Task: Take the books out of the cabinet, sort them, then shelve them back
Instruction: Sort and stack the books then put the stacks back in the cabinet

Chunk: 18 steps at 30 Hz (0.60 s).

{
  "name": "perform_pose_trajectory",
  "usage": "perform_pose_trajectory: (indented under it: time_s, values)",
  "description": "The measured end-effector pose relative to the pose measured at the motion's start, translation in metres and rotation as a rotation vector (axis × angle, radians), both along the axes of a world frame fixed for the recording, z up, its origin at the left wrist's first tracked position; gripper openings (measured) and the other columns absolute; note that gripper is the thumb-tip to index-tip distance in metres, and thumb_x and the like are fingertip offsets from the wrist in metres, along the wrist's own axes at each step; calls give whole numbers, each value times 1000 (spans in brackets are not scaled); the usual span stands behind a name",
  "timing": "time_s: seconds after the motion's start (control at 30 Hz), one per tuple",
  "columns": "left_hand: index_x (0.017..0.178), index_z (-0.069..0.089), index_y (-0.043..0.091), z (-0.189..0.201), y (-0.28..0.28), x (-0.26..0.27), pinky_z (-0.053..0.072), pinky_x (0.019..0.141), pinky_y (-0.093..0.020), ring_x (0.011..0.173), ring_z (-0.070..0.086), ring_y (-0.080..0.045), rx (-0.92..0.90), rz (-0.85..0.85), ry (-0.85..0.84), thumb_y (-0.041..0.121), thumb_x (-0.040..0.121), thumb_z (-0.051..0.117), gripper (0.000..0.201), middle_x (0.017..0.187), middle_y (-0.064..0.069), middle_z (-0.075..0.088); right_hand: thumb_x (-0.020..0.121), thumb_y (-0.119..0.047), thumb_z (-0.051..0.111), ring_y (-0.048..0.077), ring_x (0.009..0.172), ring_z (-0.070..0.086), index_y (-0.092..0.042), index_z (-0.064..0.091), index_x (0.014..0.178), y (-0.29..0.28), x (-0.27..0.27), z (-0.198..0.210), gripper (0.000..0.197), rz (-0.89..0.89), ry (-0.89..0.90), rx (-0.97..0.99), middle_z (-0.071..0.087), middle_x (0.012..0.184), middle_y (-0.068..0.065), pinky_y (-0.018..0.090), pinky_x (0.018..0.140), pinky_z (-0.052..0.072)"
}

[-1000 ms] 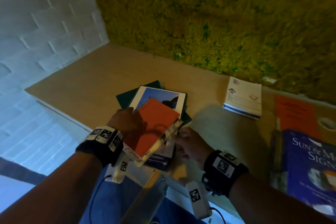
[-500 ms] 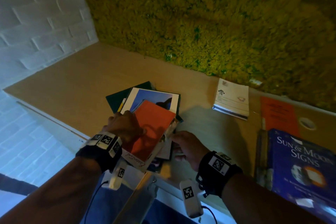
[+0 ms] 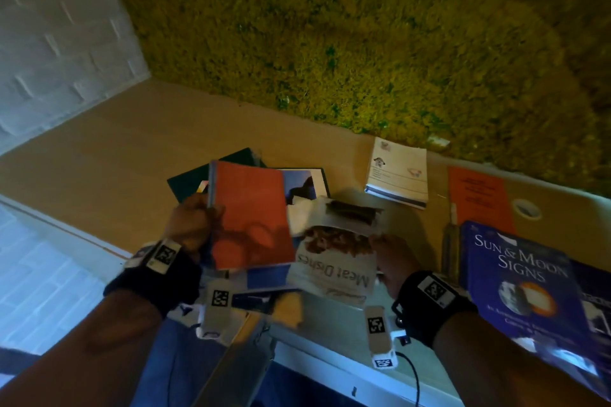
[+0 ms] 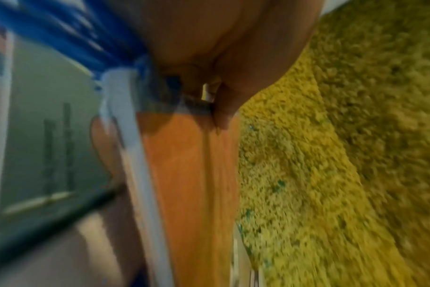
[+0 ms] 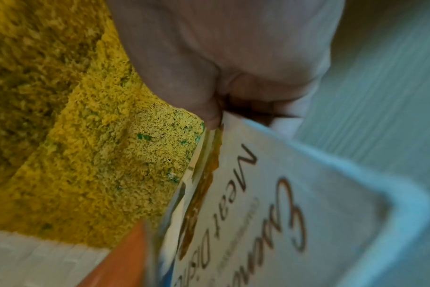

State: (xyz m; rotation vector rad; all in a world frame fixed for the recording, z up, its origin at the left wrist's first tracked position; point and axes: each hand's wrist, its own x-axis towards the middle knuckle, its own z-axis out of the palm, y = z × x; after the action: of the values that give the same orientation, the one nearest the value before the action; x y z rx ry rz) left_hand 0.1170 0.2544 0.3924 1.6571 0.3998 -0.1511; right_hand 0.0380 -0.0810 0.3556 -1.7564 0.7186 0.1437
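My left hand (image 3: 193, 225) grips the spine edge of an orange book (image 3: 251, 218), lifted above a pile; a blue book edge shows beneath it. In the left wrist view, the thumb (image 4: 225, 108) presses on the orange book (image 4: 192, 184). My right hand (image 3: 391, 256) pinches the corner of a white "Meat Dishes" cookbook (image 3: 334, 261), tilted up beside the orange one. In the right wrist view the thumb (image 5: 209, 114) sits on the cookbook (image 5: 270, 213). A blue-and-white picture book (image 3: 302, 187) and a dark green book (image 3: 188, 182) lie underneath on the tan shelf top (image 3: 115, 149).
A white paperback (image 3: 396, 175) lies farther back. An orange booklet (image 3: 479, 195) and a large blue "Sun & Moon Signs" book (image 3: 522, 284) lie on the right. A yellow-green moss wall (image 3: 363, 36) rises behind; a white brick wall (image 3: 59, 36) is on the left.
The left hand has raised the orange book off the pile. The right hand has drawn the Meat Dishes cookbook out to the right and tilted it up.
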Motion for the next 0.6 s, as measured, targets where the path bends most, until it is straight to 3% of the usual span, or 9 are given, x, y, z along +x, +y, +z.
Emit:
perform_pose_trajectory:
  time_s: [0.07,0.13,0.2,0.27,0.37,0.43,0.47,0.53,0.6]
  values:
    - [82,59,15,8,5,2,54,83,-67,81,62,-34,-89,72,-12,10,94,62,13,82,-17,64,98,-25,55,26,85,58,-19,55,82,-16,2,-6,18,15,45,-128,60,101,18,47,80,52]
    - [89,57,14,19,-4,0,56,80,-61,85,62,-35,-186,74,-41,7,99,56,12,91,-20,64,90,-33,60,27,82,57,-16,56,98,-18,2,0,20,-4,48,-212,57,104,18,37,69,44]
    - [87,55,15,24,-19,0,58,65,-48,74,64,-30,-298,37,-79,4,100,53,17,87,-17,63,93,-36,59,27,95,60,-18,56,114,-12,2,13,28,35,-29,-374,58,112,10,32,74,43]
    - [88,57,15,32,-39,-5,56,51,-36,56,63,-24,-386,-38,-138,4,98,54,16,76,-10,62,99,-34,54,19,92,63,-18,62,112,2,3,31,21,133,-198,-404,64,110,4,37,77,50]
    - [95,67,18,44,-65,-9,60,61,-40,66,70,-25,-524,-248,-306,19,84,74,13,82,-6,72,104,-49,46,19,66,65,-5,71,103,27,4,64,50,109,-245,168,71,83,9,45,73,54]
    - [90,76,28,52,-76,-9,58,87,-34,100,71,-15,-431,-405,-423,39,68,86,27,106,3,75,100,-64,37,25,68,68,-3,71,114,30,4,77,71,76,-223,599,74,88,14,40,68,53]
    - [88,78,35,55,-81,-9,52,98,-29,117,64,-9,-317,-489,-443,38,67,86,23,120,8,71,98,-65,37,27,74,70,-6,71,117,25,5,80,70,59,-244,727,75,95,16,39,68,54]
    - [85,78,43,53,-90,-1,40,104,-17,135,44,1,-139,-616,-425,9,79,76,35,145,9,51,96,-62,46,33,91,71,-13,72,120,11,2,87,60,7,-294,844,73,111,17,45,76,58]
    - [81,79,38,50,-98,8,38,98,-11,138,33,7,-96,-655,-409,-18,87,58,60,156,9,35,98,-47,57,44,115,63,-13,70,124,-3,0,86,45,-6,-320,901,67,129,22,61,101,48]
